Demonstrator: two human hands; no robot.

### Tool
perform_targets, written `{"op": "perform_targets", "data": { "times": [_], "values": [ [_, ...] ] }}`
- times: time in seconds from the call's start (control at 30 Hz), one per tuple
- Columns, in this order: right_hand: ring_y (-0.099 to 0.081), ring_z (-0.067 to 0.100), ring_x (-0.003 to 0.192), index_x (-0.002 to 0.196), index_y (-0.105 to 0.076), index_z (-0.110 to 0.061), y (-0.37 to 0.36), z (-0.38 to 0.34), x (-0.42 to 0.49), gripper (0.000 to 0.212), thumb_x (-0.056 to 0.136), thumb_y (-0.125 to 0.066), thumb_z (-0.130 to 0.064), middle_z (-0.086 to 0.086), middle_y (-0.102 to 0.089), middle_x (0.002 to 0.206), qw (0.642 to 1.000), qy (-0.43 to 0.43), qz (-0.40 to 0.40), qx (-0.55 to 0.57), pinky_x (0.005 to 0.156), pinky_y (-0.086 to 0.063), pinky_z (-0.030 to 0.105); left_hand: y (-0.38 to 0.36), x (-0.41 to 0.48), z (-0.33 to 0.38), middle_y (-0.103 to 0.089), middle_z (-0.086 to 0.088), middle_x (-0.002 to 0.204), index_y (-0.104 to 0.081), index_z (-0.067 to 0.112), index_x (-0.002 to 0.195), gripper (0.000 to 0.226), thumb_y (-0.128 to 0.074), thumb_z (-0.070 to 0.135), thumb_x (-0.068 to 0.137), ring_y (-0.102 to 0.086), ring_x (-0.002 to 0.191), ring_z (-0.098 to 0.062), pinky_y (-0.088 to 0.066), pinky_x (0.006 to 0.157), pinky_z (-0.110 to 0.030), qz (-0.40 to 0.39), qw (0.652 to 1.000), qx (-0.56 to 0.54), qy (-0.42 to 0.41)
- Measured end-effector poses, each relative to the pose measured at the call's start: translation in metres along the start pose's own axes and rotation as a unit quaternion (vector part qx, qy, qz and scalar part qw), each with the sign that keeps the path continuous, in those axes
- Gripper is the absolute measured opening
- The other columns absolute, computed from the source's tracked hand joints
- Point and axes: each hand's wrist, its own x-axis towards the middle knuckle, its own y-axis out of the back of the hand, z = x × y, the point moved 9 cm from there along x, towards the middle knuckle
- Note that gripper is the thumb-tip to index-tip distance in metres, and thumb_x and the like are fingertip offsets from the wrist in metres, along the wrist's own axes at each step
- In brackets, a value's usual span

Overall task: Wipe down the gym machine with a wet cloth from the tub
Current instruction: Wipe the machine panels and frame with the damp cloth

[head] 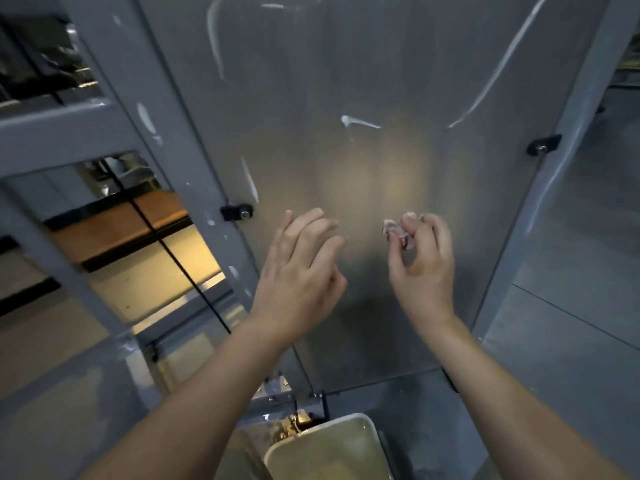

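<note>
Wiping judged barely begun: cloth (398,231) is pinched by the right hand (424,271), left hand (299,271) is spread empty, white smears (360,122) are left on the panel (381,64).

White streaks cross the dull grey panel (381,81) of a gym machine, edged by a blue-grey painted frame (114,119) and black clips (237,212). A pale pinkish-white cloth (398,232) shows against it. The cream tub (360,416) holds yellowish water. Orange-brown, cream and black bands (104,233) lie behind.
</note>
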Motion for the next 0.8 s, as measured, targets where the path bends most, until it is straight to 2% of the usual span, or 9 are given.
{"op": "perform_targets", "data": {
  "times": [0.13, 0.23, 0.3, 0.4, 0.47, 0.53, 0.6, 0.73, 0.8],
  "values": [
    [-0.064, 0.034, 0.098, 0.114, -0.068, 0.005, -0.034, -0.042, 0.004, 0.02, 0.1, -0.065, -0.009, 0.02, -0.058, 0.115, 0.995, 0.091, -0.038, -0.003, 0.092, -0.055, 0.038, 0.051, -0.007, -0.057, -0.044, -0.012, 0.132, -0.068, 0.001, 0.116, 0.036, -0.067, 0.004, 0.081, -0.04, 0.133, -0.034, -0.025, 0.121, -0.058, 0.082, 0.993, 0.017, 0.089],
    [-0.063, 0.034, 0.096, 0.111, -0.071, 0.002, -0.051, -0.085, 0.01, 0.016, 0.099, -0.067, -0.008, 0.012, -0.055, 0.116, 0.987, 0.155, -0.036, 0.001, 0.092, -0.053, 0.032, 0.085, -0.008, -0.097, -0.036, -0.014, 0.138, -0.056, -0.007, 0.128, 0.049, -0.067, 0.006, 0.083, -0.037, 0.134, -0.034, -0.032, 0.116, -0.059, 0.155, 0.975, 0.017, 0.157],
    [-0.062, 0.035, 0.096, 0.109, -0.072, 0.002, -0.06, -0.111, 0.018, 0.014, 0.097, -0.068, -0.004, 0.014, -0.059, 0.115, 0.983, 0.181, -0.039, 0.007, 0.097, -0.044, 0.024, 0.095, -0.016, -0.12, -0.035, -0.022, 0.139, -0.046, -0.011, 0.134, 0.058, -0.07, 0.007, 0.085, -0.037, 0.134, -0.031, -0.035, 0.116, -0.052, 0.194, 0.955, -0.028, 0.224],
    [-0.061, 0.034, 0.095, 0.11, -0.071, 0.003, -0.073, -0.143, 0.03, 0.015, 0.1, -0.064, -0.005, 0.018, -0.063, 0.109, 0.977, 0.207, -0.044, 0.021, 0.101, -0.033, 0.018, 0.083, -0.044, -0.158, -0.031, -0.006, 0.144, -0.031, 0.005, 0.148, 0.067, -0.068, 0.022, 0.095, -0.038, 0.134, -0.017, -0.036, 0.116, -0.038, 0.197, 0.871, -0.178, 0.414],
    [-0.058, 0.03, 0.095, 0.11, -0.071, 0.003, -0.077, -0.151, 0.034, 0.016, 0.101, -0.063, -0.007, 0.018, -0.063, 0.108, 0.976, 0.214, -0.04, 0.027, 0.1, -0.034, 0.018, 0.067, -0.053, -0.173, -0.037, 0.003, 0.148, -0.027, 0.02, 0.154, 0.066, -0.061, 0.038, 0.1, -0.041, 0.135, -0.009, -0.039, 0.114, -0.028, 0.15, 0.827, -0.261, 0.474],
    [-0.057, 0.028, 0.095, 0.109, -0.072, 0.003, -0.079, -0.149, 0.033, 0.014, 0.099, -0.067, -0.005, 0.019, -0.063, 0.107, 0.973, 0.229, -0.03, 0.027, 0.098, -0.038, 0.022, 0.06, -0.051, -0.181, -0.046, 0.006, 0.145, -0.03, 0.036, 0.151, 0.059, -0.057, 0.047, 0.1, -0.045, 0.134, -0.004, -0.041, 0.106, -0.015, 0.109, 0.824, -0.303, 0.467],
    [-0.058, 0.03, 0.095, 0.108, -0.073, 0.004, -0.08, -0.147, 0.032, 0.014, 0.097, -0.07, -0.004, 0.02, -0.063, 0.107, 0.97, 0.241, -0.024, 0.02, 0.095, -0.041, 0.027, 0.06, -0.043, -0.184, -0.049, 0.009, 0.144, -0.031, 0.045, 0.142, 0.052, -0.056, 0.053, 0.097, -0.048, 0.134, -0.004, -0.044, 0.104, -0.02, 0.074, 0.838, -0.313, 0.44],
    [-0.056, 0.032, 0.095, 0.109, -0.072, 0.003, -0.079, -0.152, 0.03, 0.014, 0.098, -0.068, -0.005, 0.022, -0.062, 0.109, 0.973, 0.227, -0.044, -0.008, 0.092, -0.045, 0.033, 0.061, -0.037, -0.185, -0.051, 0.007, 0.138, -0.029, 0.04, 0.138, 0.051, -0.058, 0.046, 0.097, -0.051, 0.131, -0.011, -0.048, 0.1, -0.026, 0.04, 0.852, -0.308, 0.422],
    [-0.058, 0.033, 0.096, 0.108, -0.072, 0.002, -0.077, -0.159, 0.029, 0.013, 0.099, -0.066, -0.006, 0.02, -0.063, 0.11, 0.97, 0.233, -0.065, -0.016, 0.096, -0.042, 0.029, 0.058, -0.037, -0.189, -0.052, 0.003, 0.137, -0.029, 0.033, 0.141, 0.052, -0.059, 0.041, 0.099, -0.052, 0.13, -0.013, -0.051, 0.103, -0.035, 0.038, 0.847, -0.323, 0.419]
  ]
}}
